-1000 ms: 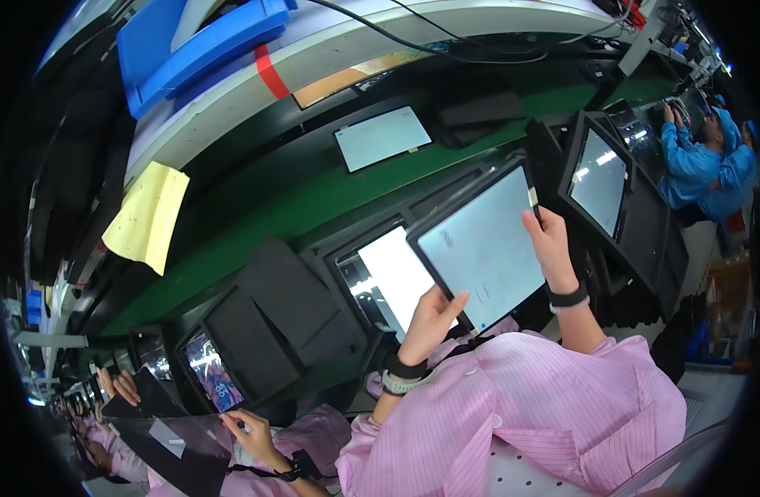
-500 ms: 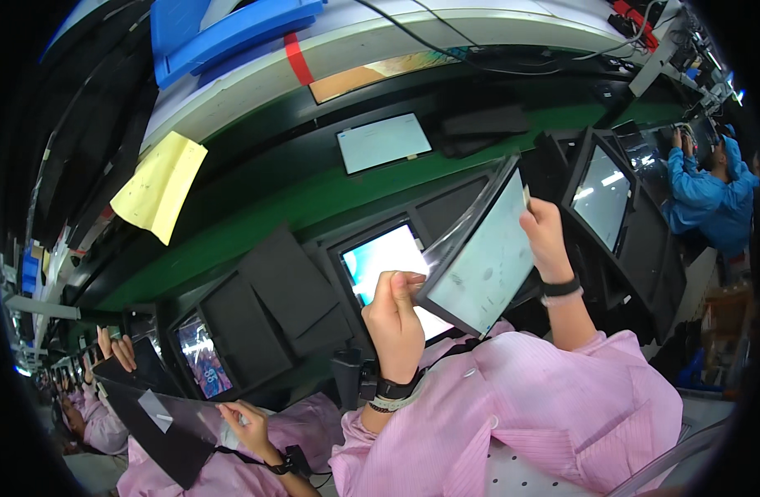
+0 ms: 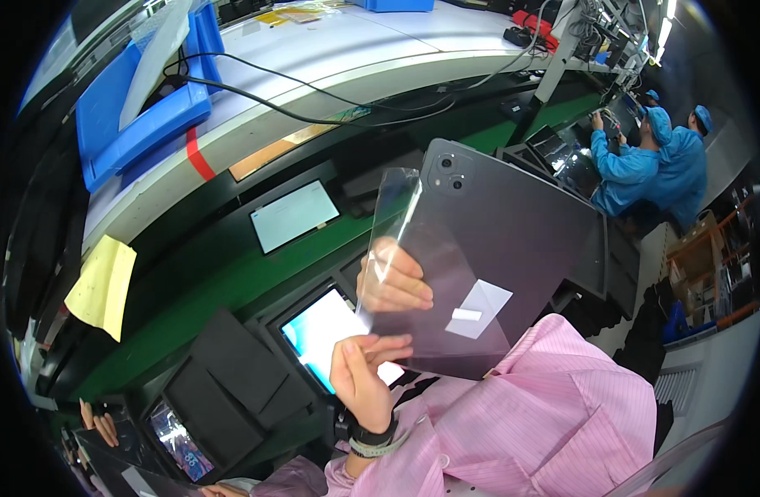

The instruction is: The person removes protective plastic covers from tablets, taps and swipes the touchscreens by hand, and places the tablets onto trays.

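Observation:
A dark grey tablet (image 3: 521, 215) is held up with its back and round-lensed camera block facing me. My right hand (image 3: 396, 277) grips its left edge, fingers over the back; the right forearm is hidden behind the tablet. A clear plastic film (image 3: 394, 199) lies partly over that hand and the tablet's back, its upper part standing off past the edge. Closed at the film's lower left edge, my left hand (image 3: 363, 377) pinches it between thumb and fingers. A white paper label (image 3: 479, 309) shows at the tablet's lower back; whether it sits on film or tablet, I cannot tell.
Behind the left hand, a lit tablet (image 3: 326, 331) lies in a black tray. Another pale-screened tablet (image 3: 295, 215) rests on the green bench (image 3: 206, 290). Black foam sheets (image 3: 235, 360), a yellow paper (image 3: 101, 286) and a blue bin (image 3: 144, 108) are leftward. Blue-clad people (image 3: 645, 166) work far right.
The tablet has turned from its screen side to its back and come higher. The right hand now shows at its left edge, and the film lies across the back. My view has shifted right.

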{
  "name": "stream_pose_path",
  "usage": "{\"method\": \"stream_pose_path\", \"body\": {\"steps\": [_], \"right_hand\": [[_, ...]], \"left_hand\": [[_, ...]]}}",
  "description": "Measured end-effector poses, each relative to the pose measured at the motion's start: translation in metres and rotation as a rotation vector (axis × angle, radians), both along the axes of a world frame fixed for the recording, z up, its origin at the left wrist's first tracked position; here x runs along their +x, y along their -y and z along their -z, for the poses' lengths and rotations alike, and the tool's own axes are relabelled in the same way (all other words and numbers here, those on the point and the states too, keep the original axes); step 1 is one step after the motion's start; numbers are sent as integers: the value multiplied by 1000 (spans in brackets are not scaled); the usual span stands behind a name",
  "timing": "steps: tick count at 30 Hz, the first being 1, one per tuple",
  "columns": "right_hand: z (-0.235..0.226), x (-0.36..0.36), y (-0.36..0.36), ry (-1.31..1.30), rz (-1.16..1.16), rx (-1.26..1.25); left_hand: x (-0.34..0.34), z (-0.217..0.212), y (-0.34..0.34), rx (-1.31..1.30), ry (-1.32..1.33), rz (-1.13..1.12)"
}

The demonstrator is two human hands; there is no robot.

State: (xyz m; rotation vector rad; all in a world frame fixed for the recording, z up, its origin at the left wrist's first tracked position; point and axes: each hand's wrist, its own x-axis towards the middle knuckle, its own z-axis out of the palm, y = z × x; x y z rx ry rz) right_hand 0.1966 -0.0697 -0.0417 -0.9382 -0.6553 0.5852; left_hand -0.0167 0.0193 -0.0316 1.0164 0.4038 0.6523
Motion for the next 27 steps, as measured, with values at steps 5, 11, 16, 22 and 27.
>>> {"method": "stream_pose_path", "body": {"steps": [5, 11, 16, 22, 27], "right_hand": [[7, 1, 4, 0, -150, 58], [23, 0, 0, -23, -360, 148], [23, -20, -30, -51, -618, 273], [28, -23, -4, 237, 34, -163], [45, -42, -4, 138, 162, -156]], "left_hand": [[-23, 1, 9, 317, 96, -48], [-44, -8, 3, 696, -104, -162], [-62, -38, -11, 1165, -106, -235], [-58, -31, -25, 1388, -275, -244], [-56, -5, -38, 951, -133, -361]]}}
